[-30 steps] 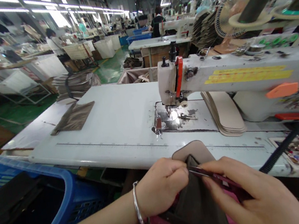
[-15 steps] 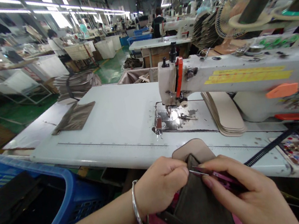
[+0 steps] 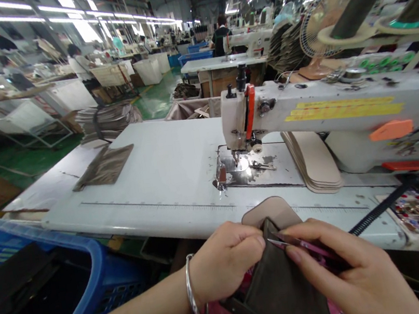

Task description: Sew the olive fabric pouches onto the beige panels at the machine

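Note:
My left hand (image 3: 230, 256) is closed on the edge of a dark brown sewn fabric piece (image 3: 282, 288), with a silver bangle on the wrist. In my right hand (image 3: 339, 263) is a pair of pink-handled thread snips (image 3: 281, 241), gripped between thumb and fingers. The two snip blades stand apart at the seam near the top corner of the dark piece, close to my left thumb. Behind that corner a beige rounded panel (image 3: 274, 210) sticks up. The lower part of the dark piece rests over my lap, and most of the snip handles are hidden by my fingers.
Ahead stands a sewing machine (image 3: 251, 119) on a pale worktable (image 3: 155, 160). Beige panels (image 3: 315, 162) are stacked under its arm. A folded brown fabric piece (image 3: 106, 164) lies at left. A blue basket (image 3: 91, 264) stands at lower left; a spring-like black tube (image 3: 378, 210) is at right.
The snip blades have parted wider and shifted slightly at the seam. Both hands stay almost in place, and the view has shifted a little.

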